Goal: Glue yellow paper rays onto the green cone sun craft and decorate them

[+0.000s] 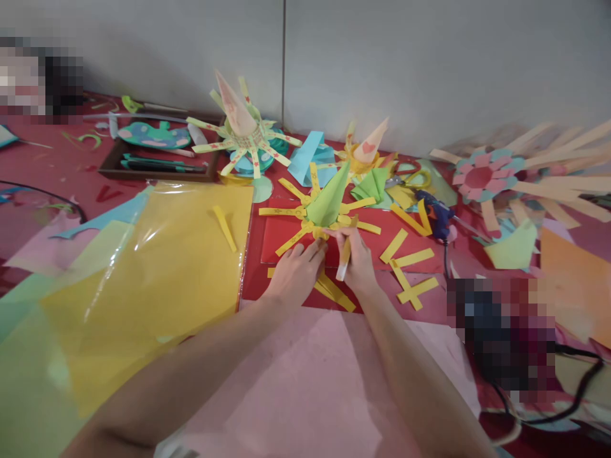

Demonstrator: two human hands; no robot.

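Note:
A green paper cone [329, 198] stands in the middle, ringed by several yellow paper strips that spread outward and carry small drawn marks. It rests on a red sheet [274, 229]. My left hand [296, 272] lies at the near side of its base, fingers stretched out and pressing on the yellow paper there. In my right hand [359, 259] is a slim marker [344, 256] with a yellowish body and a white end, its tip hidden near the cone's base. Loose yellow strips [337, 292] lie under and beside my hands.
Left lies a plastic-wrapped stack of yellow paper [191, 254]. Behind are a brown tray [157, 173] with tools, pink-coned paper crafts [236, 114], and yellow-handled scissors [419, 179]. To the right are a blue glue gun [436, 213] with a cord and a paper flower [480, 177].

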